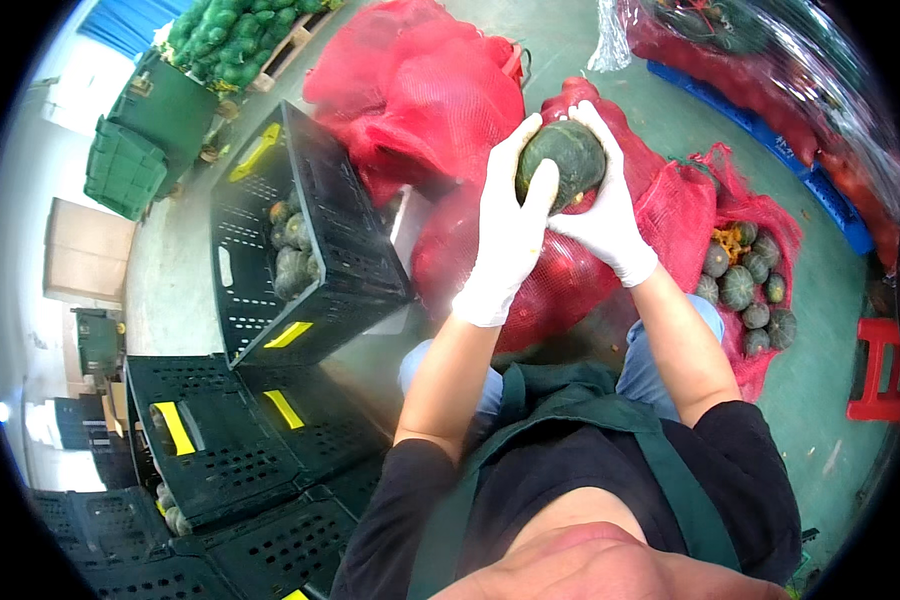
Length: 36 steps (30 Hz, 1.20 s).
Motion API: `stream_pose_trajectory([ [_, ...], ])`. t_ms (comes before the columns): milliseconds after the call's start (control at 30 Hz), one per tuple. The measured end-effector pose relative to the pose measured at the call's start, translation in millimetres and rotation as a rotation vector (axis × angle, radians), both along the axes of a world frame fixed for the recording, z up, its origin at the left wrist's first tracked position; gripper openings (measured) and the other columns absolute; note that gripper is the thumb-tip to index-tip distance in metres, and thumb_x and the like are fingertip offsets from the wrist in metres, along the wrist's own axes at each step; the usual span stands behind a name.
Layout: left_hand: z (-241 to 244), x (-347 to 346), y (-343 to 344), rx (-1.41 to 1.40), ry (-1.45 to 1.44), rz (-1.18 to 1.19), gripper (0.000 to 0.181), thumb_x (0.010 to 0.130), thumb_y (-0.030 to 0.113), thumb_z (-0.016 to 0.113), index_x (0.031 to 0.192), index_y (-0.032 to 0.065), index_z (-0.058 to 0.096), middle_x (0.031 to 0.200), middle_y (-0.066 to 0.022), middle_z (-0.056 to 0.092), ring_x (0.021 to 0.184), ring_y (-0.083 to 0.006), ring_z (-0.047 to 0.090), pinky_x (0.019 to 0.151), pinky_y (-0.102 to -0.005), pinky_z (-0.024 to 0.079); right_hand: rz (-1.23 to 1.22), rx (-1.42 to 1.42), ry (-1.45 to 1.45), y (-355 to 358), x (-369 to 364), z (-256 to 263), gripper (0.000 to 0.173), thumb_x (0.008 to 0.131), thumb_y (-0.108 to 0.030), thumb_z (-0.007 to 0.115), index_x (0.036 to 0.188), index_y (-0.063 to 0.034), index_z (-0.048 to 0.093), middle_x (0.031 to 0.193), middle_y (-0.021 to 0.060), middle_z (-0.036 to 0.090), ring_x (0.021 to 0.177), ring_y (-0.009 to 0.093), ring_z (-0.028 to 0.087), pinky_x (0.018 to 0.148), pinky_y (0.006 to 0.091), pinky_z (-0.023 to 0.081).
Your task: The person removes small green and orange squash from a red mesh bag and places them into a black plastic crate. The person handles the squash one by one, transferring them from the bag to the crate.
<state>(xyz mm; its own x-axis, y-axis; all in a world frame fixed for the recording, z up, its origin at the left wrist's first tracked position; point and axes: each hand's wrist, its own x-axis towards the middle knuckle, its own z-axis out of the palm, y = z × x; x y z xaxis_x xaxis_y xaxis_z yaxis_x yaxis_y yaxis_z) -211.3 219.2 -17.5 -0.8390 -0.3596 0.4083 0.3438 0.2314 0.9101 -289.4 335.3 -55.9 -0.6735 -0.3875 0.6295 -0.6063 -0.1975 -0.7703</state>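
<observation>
Between my two white-gloved hands sits a round dark green squash (566,161). My left hand (514,214) wraps its left side, with the thumb laid across the front. From the right and below, my right hand (607,202) cups it, fingers reaching up over the far side. Beneath the hands bulges a full red mesh sack (525,277). To the right, an opened red mesh sack (746,367) has several small green squashes (736,289) at its mouth. A black plastic crate (352,202) on the left holds several more squashes (292,255).
More red mesh sacks (420,82) lie ahead. Dark green crates (210,427) are stacked at lower left. A blue pallet (765,135) bears wrapped sacks at upper right. At the right edge is a red plastic stool (876,371). Green bins (157,120) stand along the far left.
</observation>
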Motion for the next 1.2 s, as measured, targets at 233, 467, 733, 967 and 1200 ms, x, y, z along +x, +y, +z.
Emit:
stream_pose_trajectory([
  [233, -14.0, 4.1, -7.1, 0.125, -0.007, -0.086, 0.051, 0.105, 0.033, 0.040, 0.144, 0.0004, 0.043, 0.144, -0.0135, 0.047, 0.132, -0.0212, 0.045, 0.112, -0.0338, 0.032, 0.029, 0.025, -0.063, -2.7, 2.2, -11.7, 0.115, 0.058, -0.016, 0.093, 0.151, -0.0054, 0.025, 0.150, 0.0149, 0.036, 0.138, 0.027, 0.040, 0.115, 0.0394, 0.034],
  [467, -9.3, 8.7, -10.1, 0.009, -0.043, -0.022, 0.045, 0.099, 0.015, 0.049, 0.141, 0.0009, 0.045, 0.141, -0.0144, 0.049, 0.133, -0.0241, 0.045, 0.114, -0.0357, 0.031, 0.036, 0.051, -0.071, -8.7, 2.4, -11.9, 0.116, 0.058, -0.016, 0.093, 0.151, -0.0049, 0.025, 0.150, 0.0149, 0.037, 0.138, 0.027, 0.040, 0.116, 0.0391, 0.033],
  [733, -14.9, 12.4, -9.9, -0.179, -0.062, -0.043, 0.066, 0.089, 0.027, 0.061, 0.146, 0.0029, 0.039, 0.145, -0.0130, 0.044, 0.135, -0.0237, 0.041, 0.114, -0.0356, 0.029, 0.087, 0.003, -0.133, -6.7, 4.1, -21.6, 0.115, 0.059, -0.013, 0.092, 0.151, -0.0054, 0.024, 0.149, 0.0143, 0.037, 0.138, 0.027, 0.039, 0.116, 0.0396, 0.032],
  [967, -17.9, 16.6, -14.5, -0.192, -0.009, -0.106, 0.071, 0.082, 0.020, 0.061, 0.147, 0.0025, 0.038, 0.147, -0.0125, 0.041, 0.138, -0.0245, 0.037, 0.116, -0.0363, 0.026, 0.089, 0.019, -0.117, -4.9, 5.7, -20.6, 0.115, 0.059, -0.013, 0.092, 0.152, -0.0059, 0.023, 0.148, 0.0140, 0.037, 0.138, 0.027, 0.039, 0.116, 0.0395, 0.032],
  [1200, -14.7, 19.7, -11.6, -0.139, -0.043, -0.086, 0.070, 0.086, 0.025, 0.062, 0.147, 0.0020, 0.038, 0.148, -0.0129, 0.040, 0.138, -0.0238, 0.037, 0.116, -0.0363, 0.027, 0.083, 0.032, -0.115, -5.6, 7.7, -19.0, 0.114, 0.060, -0.015, 0.092, 0.151, -0.0058, 0.024, 0.148, 0.0147, 0.038, 0.137, 0.027, 0.040, 0.115, 0.0396, 0.034],
])
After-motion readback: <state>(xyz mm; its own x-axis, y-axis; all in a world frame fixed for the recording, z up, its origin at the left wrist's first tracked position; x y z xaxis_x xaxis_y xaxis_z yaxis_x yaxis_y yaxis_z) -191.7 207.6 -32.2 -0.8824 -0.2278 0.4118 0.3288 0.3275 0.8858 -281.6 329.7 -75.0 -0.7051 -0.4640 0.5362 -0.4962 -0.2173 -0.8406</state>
